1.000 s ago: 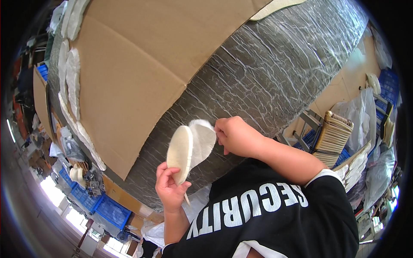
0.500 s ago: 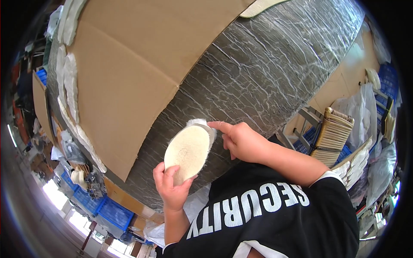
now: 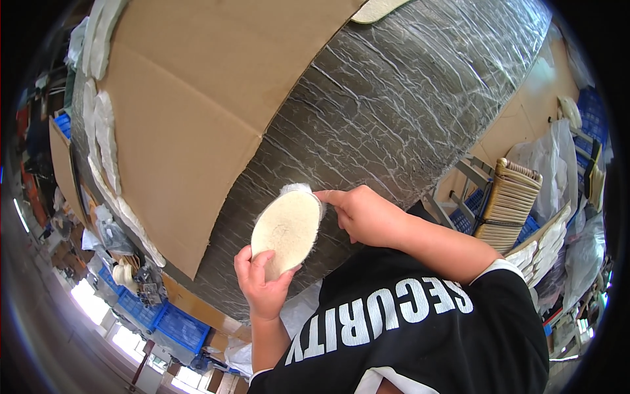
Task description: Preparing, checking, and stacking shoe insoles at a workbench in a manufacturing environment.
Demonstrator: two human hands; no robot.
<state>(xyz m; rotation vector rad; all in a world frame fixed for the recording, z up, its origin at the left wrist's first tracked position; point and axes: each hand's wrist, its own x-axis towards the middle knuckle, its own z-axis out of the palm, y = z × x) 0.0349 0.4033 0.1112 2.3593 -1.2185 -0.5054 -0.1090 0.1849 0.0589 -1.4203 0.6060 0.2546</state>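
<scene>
1. You've turned the cream oval pad (image 3: 286, 231) broad side toward you since a second ago.
2. It extends beyond your left grip (image 3: 262, 284), closed on its near end.
3. Your right grip (image 3: 367, 211), forefinger extended, reaches its far edge; whether it pinches, I can't tell.

Over my remote feed I can read one printed word: large white block capitals (image 3: 386, 312) slanting across the chest of the wearer's black short-sleeved T-shirt (image 3: 453, 351), upside down from where I look.
</scene>
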